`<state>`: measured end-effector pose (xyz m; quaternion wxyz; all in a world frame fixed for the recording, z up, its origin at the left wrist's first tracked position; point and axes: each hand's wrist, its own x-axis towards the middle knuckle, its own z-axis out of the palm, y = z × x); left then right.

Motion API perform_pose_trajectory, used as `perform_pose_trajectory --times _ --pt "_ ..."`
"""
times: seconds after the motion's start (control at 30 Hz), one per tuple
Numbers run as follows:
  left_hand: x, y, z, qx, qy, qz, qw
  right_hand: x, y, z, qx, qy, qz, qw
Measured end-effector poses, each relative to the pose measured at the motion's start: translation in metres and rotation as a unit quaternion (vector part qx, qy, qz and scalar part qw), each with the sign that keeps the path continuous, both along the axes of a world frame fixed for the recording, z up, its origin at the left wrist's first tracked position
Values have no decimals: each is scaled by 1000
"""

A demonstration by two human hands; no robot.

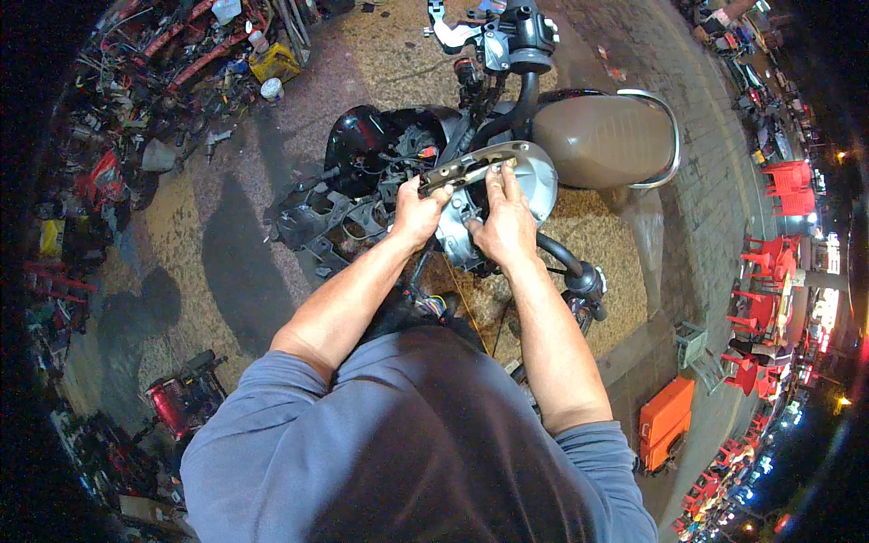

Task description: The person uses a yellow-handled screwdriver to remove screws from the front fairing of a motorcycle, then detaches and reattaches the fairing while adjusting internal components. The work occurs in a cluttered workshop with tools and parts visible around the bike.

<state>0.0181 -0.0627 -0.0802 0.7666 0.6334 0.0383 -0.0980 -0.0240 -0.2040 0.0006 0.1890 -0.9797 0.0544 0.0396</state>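
A silver-grey curved motorcycle cover (542, 183) is tilted over the middle of a partly stripped motorcycle. Along its upper edge runs a dark metal strip with holes (456, 170). My left hand (419, 216) grips the left end of this edge between thumb and fingers. My right hand (508, 227) is on the cover, two fingers extended to the strip and the thumb lower down on the inner side. Beside my left hand lie exposed brackets and wiring (353, 220). The handlebar (526, 91) passes behind the cover, so its middle is hidden.
A brown rounded motorcycle part with a chrome rim (604, 139) extends to the right. Loose coloured wires (433, 305) hang near my body. Scrap parts and a yellow container (275, 64) crowd the left. An orange case (665, 424), a small green stool (692, 346) and red chairs (760, 312) stand right.
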Motion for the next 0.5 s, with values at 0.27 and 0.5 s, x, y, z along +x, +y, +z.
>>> perform_pose_trajectory --times 0.27,0.5 --pt "1 1 2 24 21 -5 999 3 1 -2 5 -2 -4 1000" --pt "0 -2 1 -12 -3 11 1000 3 2 -1 9 0 -11 1000"
